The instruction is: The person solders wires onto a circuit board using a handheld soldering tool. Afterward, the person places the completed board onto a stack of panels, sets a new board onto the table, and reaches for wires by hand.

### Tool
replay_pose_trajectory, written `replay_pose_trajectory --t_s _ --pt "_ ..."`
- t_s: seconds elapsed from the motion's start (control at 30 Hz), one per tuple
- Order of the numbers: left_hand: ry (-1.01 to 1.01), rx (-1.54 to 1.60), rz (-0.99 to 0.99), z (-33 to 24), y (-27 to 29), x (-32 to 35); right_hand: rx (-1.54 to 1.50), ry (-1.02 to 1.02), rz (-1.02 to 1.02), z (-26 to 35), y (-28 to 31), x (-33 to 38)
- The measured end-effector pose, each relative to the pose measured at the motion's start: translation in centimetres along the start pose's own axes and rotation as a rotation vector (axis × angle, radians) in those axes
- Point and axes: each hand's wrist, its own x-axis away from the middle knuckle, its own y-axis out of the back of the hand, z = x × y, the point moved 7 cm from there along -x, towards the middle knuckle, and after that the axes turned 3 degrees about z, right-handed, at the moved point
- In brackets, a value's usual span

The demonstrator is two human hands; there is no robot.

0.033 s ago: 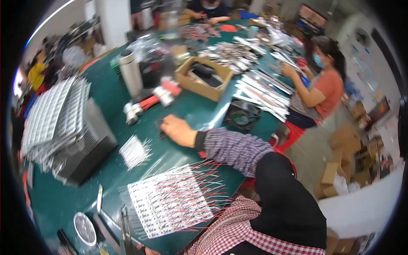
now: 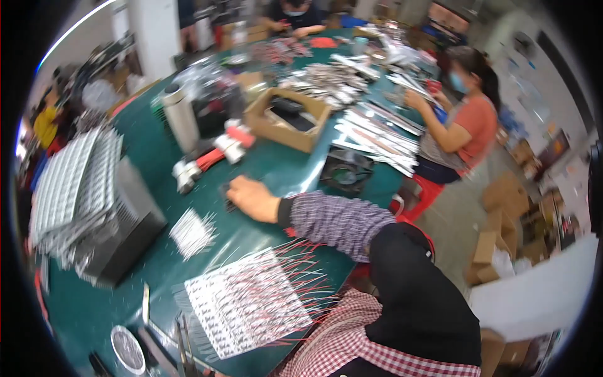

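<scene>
My right hand (image 2: 251,198) reaches left across the green table. Its fingers are closed at a small dark object (image 2: 228,196) on the tabletop, too blurred to name. Nearer me lies a white panel of small pieces (image 2: 242,308), with rows of red and white wires sticking out past its right side. A small pile of short white wires (image 2: 191,234) lies between the panel and a grey box. Tweezers-like tools (image 2: 183,339) and a round dish with a pale rim (image 2: 127,349) are at the lower left. My left hand is out of view.
White panels are stacked on the grey box (image 2: 129,223) at left. Beyond my hand are a pale cylinder (image 2: 180,119), red and white wire spools (image 2: 231,147), an open cardboard box (image 2: 295,135) and a black fan (image 2: 347,169). Co-workers (image 2: 465,122) sit at right and far end.
The whole view has shifted slightly, so the table things sit a little further left and lower. My right hand stays at the dark object. A bit of hand at the lower edge has slipped out.
</scene>
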Motion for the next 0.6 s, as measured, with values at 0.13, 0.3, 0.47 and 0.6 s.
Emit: replay_pose_trajectory --t_s 0.13,0.3,0.47,0.6 --pt "-0.075 0.197 -0.086 -4.0 -2.4 -4.1 -0.001 -0.008 0.015 0.4 -2.1 -0.5" --pt "-0.057 0.465 -0.361 -12.5 -1.3 -3.1 0.027 -0.102 -0.006 -1.9 1.0 1.6" --pt "0.059 0.599 -0.578 -11.2 1.9 -0.6 -0.014 0.004 -0.068 0.0 0.8 0.1" --pt "0.281 0.674 -0.484 -6.7 0.7 -0.9 -0.037 0.038 -0.014 0.8 0.3 -0.6"
